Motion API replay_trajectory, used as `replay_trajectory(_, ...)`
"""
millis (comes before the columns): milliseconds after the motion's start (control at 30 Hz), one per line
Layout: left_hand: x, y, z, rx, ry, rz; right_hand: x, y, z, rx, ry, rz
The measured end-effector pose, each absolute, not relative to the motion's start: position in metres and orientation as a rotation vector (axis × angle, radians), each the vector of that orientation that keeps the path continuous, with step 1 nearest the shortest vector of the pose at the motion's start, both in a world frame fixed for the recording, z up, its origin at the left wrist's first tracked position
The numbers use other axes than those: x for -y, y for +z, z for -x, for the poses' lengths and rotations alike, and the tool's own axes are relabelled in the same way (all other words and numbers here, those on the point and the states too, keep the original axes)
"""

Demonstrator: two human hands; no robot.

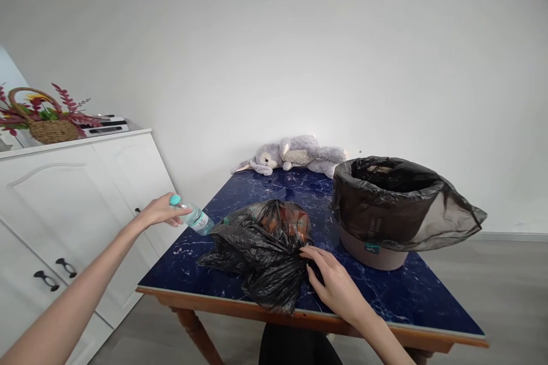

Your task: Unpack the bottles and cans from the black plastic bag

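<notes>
Right hand pinches bag; left grips bottle.

We take this for a room in a home: at the centre of the frame stands a wooden-legged table with a dark blue marbled top, and a grey plush rabbit toy lies at its far edge against the plain white wall. At the left we see a white panelled cabinet with dark handles, a woven wicker basket of red artificial flowers on top, and grey wood-look flooring at the right
</notes>
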State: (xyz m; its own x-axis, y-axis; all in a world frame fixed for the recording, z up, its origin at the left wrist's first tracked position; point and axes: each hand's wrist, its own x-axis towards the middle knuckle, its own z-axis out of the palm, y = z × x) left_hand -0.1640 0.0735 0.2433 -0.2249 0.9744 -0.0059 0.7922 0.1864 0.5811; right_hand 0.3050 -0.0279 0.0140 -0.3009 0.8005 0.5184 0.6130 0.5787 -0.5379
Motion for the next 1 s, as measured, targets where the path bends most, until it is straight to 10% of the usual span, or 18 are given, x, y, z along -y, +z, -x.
replay_trajectory(733,-0.051,0.195,0.130,-2.626,0.371,-2.093,0.029,0.015,-0.308,1.995,0.312,1.111)
replay_trajectory(1000,0.010,0.157,0.082,-1.756,0.206,-2.102,0.030,0.016,-0.310,1.961,0.293,1.089)
